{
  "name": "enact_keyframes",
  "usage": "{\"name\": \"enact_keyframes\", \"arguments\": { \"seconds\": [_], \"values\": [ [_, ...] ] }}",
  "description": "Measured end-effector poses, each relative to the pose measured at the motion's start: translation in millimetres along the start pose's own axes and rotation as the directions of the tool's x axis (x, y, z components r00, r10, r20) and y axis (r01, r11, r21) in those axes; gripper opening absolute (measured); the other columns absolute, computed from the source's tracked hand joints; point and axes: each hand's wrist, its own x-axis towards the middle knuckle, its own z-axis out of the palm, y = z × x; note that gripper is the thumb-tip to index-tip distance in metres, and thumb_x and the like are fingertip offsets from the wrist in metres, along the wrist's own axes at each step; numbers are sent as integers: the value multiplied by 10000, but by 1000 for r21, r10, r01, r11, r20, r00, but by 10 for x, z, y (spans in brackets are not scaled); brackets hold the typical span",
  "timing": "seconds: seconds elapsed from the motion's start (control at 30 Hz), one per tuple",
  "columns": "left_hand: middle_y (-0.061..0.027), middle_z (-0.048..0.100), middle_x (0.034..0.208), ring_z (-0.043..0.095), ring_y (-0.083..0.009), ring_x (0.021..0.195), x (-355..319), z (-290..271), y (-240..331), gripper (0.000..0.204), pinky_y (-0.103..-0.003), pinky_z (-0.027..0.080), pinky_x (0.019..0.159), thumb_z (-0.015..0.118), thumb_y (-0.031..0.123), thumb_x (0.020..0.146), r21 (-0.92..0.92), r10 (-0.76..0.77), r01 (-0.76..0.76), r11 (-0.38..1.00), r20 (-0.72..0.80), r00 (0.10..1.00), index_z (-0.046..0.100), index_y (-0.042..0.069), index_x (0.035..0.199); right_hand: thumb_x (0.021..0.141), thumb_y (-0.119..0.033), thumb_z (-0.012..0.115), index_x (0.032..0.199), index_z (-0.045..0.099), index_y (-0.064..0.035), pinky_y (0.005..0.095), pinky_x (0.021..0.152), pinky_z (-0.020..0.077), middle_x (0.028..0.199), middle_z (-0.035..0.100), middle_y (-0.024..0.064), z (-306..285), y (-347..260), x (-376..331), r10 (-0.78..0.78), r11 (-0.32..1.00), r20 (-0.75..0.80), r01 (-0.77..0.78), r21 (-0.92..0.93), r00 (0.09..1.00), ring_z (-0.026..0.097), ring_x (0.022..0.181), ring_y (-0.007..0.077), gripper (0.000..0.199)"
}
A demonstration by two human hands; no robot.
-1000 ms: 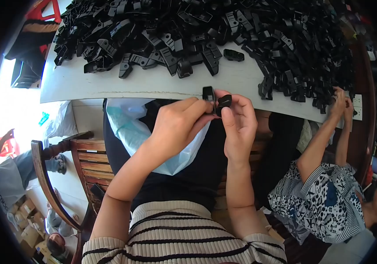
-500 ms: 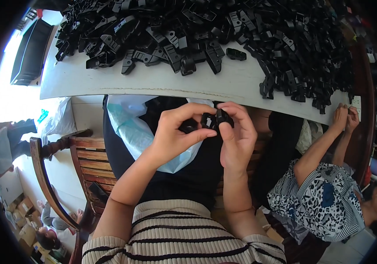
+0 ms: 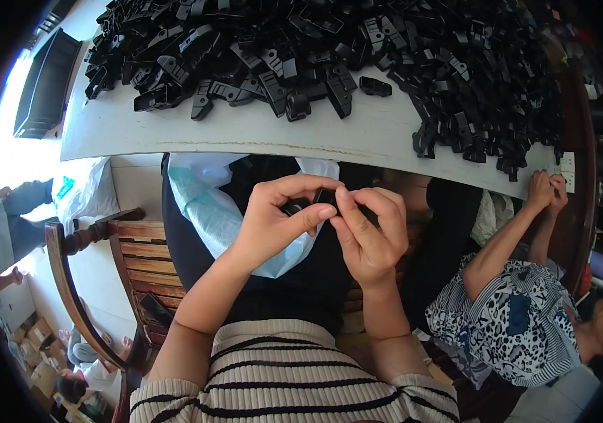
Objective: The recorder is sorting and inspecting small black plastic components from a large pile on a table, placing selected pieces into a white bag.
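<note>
Here, small black plastic clip [image 3: 324,198], finger-hidden.

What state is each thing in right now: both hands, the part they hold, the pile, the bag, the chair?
Left hand: closed, pinching the small black part.
Right hand: closed, pinching the same part.
Small black part: held between both hands below the table edge, mostly hidden.
Pile of black parts: loose, heaped on the table.
Plastic bag: open, hanging under the table edge.
Wooden chair: upright, unoccupied.
</note>
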Motion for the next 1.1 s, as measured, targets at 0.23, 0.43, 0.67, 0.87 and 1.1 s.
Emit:
{"name": "enact_keyframes", "arguments": {
  "seconds": [0.23,0.43,0.67,0.87,1.1],
  "values": [
    [-37,664,923,585,-63,727,42,78,-2,286,-187,469,639,665,56,860,151,188,-189,970,22,982,632,-7,1137,810,-49,708,1032,629,29,240,732,483,1042,566,107,-32,-20,-150,622,537,174,-577,615,764,574,874,161,248],
    [20,562,750,439,-20,566,61,81,-24,126,-186,346,513,587,79,914,-68,20,-23,997,-56,998,616,24,1023,824,-20,653,1036,622,-2,277,700,492,1097,549,119,-287,373,103,402,901,-270,-431,-53,875,569,904,201,215],
    [-9,616,770,629,-85,740,176,146,-172,70,-203,472,655,599,85,915,-103,58,-55,993,24,998,600,15,913,780,-32,716,955,628,5,346,796,484,966,624,114,-154,771,108,247,856,-194,-308,-415,949,589,930,276,199],
    [-81,552,862,588,-221,746,332,237,-43,503,-312,482,658,626,-64,751,611,417,-335,717,7,909,538,55,1232,771,21,682,885,605,38,268,651,497,933,617,111,-175,453,118,418,897,-27,-407,172,908,608,721,170,138],
    [-9,482,750,509,-164,639,309,184,4,330,-284,441,562,656,82,732,866,638,-474,158,277,719,672,120,1059,743,7,673,842,597,29,260,654,478,870,611,95,-368,299,245,294,879,253,-365,307,922,579,703,168,127]
  ]
}}
